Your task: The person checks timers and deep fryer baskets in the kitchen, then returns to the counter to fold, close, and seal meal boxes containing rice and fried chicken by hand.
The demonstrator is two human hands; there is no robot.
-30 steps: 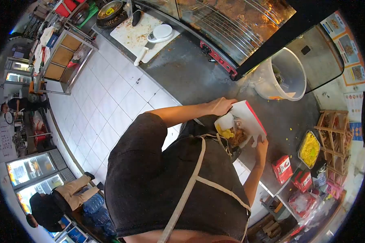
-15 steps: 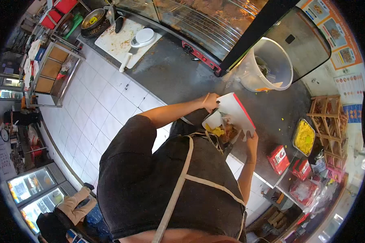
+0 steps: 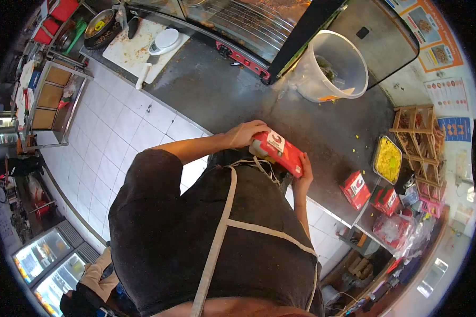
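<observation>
A red cardboard food box [image 3: 284,153] with a white label sits in front of my apron at the counter's near edge. Its lid is folded down over the top, so most of the food inside is hidden; a little yellow shows at its near side. My left hand [image 3: 247,132] grips the box's left end, and my right hand [image 3: 303,171] holds its right end, fingers wrapped round the edge. Two similar red boxes, one on the counter [image 3: 356,190] and one beside it [image 3: 386,201], stand to the right.
A large white bucket [image 3: 354,63] stands ahead by the glass display case [image 3: 243,26]. At right are a tray of yellow food [image 3: 388,161] and a wooden rack [image 3: 415,132]. A white cutting board [image 3: 119,50] carries a scale [image 3: 166,39] and a knife [image 3: 143,76]. Another person [image 3: 98,274] is behind.
The box's lid has gone from raised, with food showing beneath, to folded down, red side up. Both hands have shifted from the lid's edges to the box's ends.
</observation>
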